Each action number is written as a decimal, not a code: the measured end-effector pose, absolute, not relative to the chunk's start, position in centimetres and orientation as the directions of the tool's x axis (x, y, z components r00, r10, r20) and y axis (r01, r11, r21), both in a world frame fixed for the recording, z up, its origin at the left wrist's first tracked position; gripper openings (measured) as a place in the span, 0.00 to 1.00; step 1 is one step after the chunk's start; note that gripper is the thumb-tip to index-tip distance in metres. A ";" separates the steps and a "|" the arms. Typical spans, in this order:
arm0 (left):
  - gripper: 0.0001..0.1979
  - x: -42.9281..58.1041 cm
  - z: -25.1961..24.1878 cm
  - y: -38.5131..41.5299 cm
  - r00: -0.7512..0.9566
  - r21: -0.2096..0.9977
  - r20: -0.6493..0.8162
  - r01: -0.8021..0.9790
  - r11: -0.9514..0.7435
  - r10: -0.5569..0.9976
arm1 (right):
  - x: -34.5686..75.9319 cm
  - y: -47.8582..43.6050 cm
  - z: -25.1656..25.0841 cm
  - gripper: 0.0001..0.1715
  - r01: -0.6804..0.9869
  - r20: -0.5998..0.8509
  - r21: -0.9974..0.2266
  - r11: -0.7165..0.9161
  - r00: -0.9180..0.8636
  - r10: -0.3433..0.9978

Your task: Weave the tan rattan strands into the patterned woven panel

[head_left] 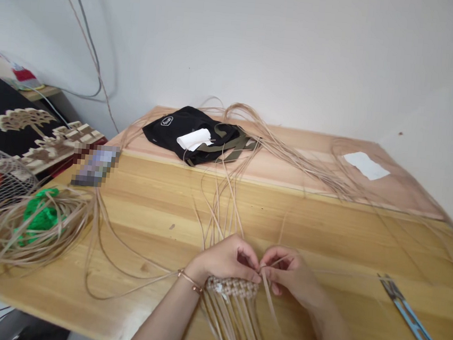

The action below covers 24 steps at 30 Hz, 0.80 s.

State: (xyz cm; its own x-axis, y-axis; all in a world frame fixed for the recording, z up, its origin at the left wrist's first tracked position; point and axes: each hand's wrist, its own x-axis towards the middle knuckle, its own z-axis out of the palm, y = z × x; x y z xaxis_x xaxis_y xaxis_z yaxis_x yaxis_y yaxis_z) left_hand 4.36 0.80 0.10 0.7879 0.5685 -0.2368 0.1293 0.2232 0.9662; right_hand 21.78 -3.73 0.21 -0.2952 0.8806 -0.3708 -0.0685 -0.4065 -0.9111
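My left hand (226,258) and my right hand (291,272) meet over a small woven rattan piece (231,286) near the front of the wooden table (325,222). Both hands pinch thin rattan strands (223,202) at the weave's top edge, fingers curled closed. Long loose strands fan away from the weave toward the back of the table, and others hang off toward me. A thin bracelet circles my left wrist.
Blue thread snips (416,322) lie at the right front. A black bag (192,134) with a white paper roll sits at the back. A coil of rattan with green cord (39,219) lies at left, near a fan grille. A white paper (365,164) rests back right.
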 end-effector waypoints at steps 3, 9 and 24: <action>0.09 4.4 -0.1 0.8 0.791 0.970 -0.228 0.132 0.205 0.568 | 21.8 -3.9 0.7 0.10 -0.051 -0.399 -0.904 -0.424 -0.253 0.881; 0.10 4.4 -0.1 0.7 0.769 0.972 -0.224 0.128 0.200 0.598 | 21.3 -4.1 1.4 0.12 -0.064 -0.450 -0.886 -0.459 -0.118 0.885; 0.10 4.4 -0.3 0.7 0.749 0.976 -0.187 0.214 0.035 0.636 | 19.4 -4.8 0.8 0.15 -0.117 -0.463 -0.886 -0.448 0.175 0.869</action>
